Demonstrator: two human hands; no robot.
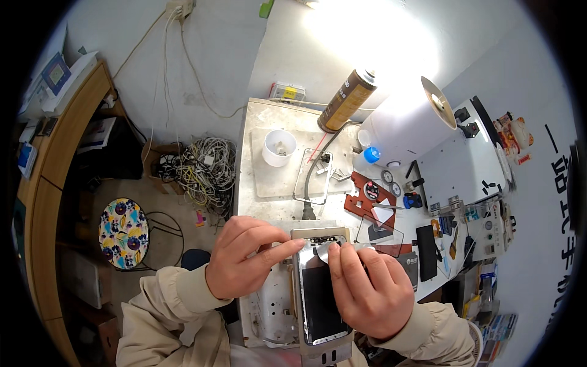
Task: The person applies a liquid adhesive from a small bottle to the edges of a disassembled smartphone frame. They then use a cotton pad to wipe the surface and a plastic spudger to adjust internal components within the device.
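A phone (321,300) with a dark panel and a bare metal rim lies on a flat metal holder (327,355) in front of me. Small parts show along its far end. My left hand (244,257) is closed at the phone's far left corner, its index fingertip on the edge and its thumb hidden. My right hand (374,290) pinches a thin, pale grey piece (322,252) against the phone's upper part. Only the tip of that piece shows between the fingers, so its exact kind is unclear.
A white cup (279,148) holding small bits stands beyond my hands. Behind it are a brown spray can (348,101) and a white cylindrical machine (403,128). Red-brown plates (370,196) and tools lie on the right. Tangled cables (208,171) and a flowered stool (123,233) are at left.
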